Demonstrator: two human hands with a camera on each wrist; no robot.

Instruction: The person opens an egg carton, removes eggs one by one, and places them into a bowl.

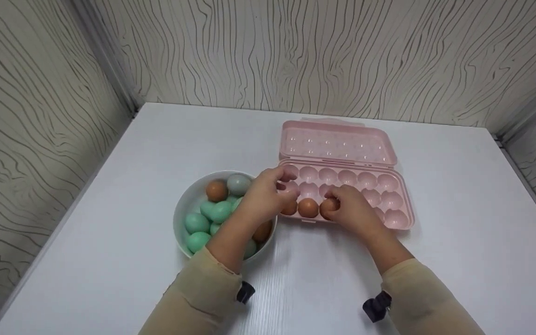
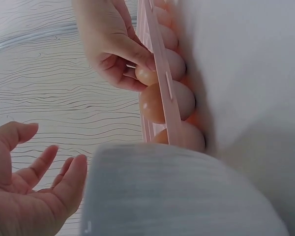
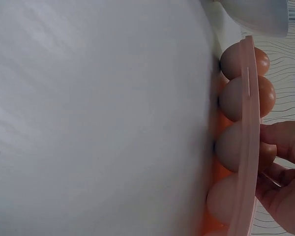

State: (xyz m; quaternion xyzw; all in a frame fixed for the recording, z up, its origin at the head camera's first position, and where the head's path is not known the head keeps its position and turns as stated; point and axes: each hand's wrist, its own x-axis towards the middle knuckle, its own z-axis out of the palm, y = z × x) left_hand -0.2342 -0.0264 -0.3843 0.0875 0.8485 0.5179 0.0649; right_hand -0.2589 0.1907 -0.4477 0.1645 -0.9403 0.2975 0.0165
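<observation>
A pink egg carton (image 1: 406, 211) lies with its lid open on the table. My right hand (image 1: 354, 209) holds a brown egg (image 1: 328, 208) in the third cup of the near row, thumb and fingers around its top. In the right wrist view, that egg (image 3: 268, 157) sits low in its cup. To its left are two more brown eggs, including the middle one (image 1: 308, 208). My left hand (image 1: 262, 195) hovers between the bowl and the carton's left end, holding nothing. Its fingers spread loosely apart in the left wrist view (image 2: 34, 191).
Left of the carton stands a white bowl (image 1: 180, 197) of several green eggs (image 1: 197, 223), a grey-blue egg (image 1: 238, 184) and brown eggs (image 1: 217, 190). My left forearm passes over its right side. The carton lid (image 1: 338, 139) leans back; patterned panels (image 1: 296, 56) enclose the table.
</observation>
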